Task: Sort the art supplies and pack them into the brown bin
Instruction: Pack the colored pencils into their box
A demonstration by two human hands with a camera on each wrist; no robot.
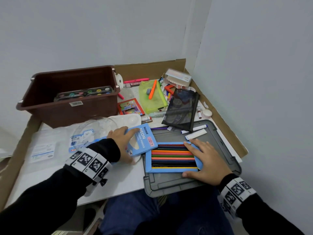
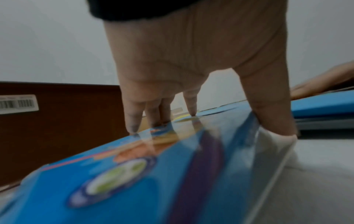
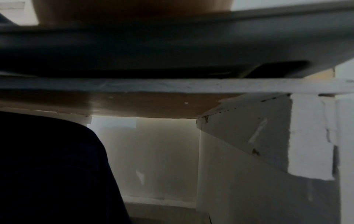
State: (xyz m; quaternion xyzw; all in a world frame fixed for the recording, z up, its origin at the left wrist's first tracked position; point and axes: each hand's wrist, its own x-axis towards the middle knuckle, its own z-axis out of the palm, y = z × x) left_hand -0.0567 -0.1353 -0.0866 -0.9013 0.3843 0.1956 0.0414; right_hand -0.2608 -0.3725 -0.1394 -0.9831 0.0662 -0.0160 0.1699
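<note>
The brown bin [image 1: 67, 112] stands at the back left with a paint pan set [image 1: 84, 93] inside; its wall [image 2: 57, 136] fills the left of the left wrist view. My left hand [image 1: 125, 145] grips the blue "Neon coloured pencils" sleeve [image 1: 144, 141], fingers [image 2: 134, 118] on its top and thumb at the near edge. My right hand [image 1: 206, 161] rests spread on the right end of the open blue tray of coloured pencils [image 1: 171, 157], which lies on a grey lid [image 1: 169, 185]. The right wrist view shows only the lid's underside [image 3: 172, 45] and the table edge.
Behind the lid lie a black mesh pouch [image 1: 182, 109], a yellow-green pouch [image 1: 152, 97], a red crayon box [image 1: 131, 106], loose markers [image 1: 196, 133], a white palette [image 1: 128, 119] and a clear bowl [image 1: 96, 128]. Cardboard [image 1: 220, 116] rims the table; walls stand close behind and at the right.
</note>
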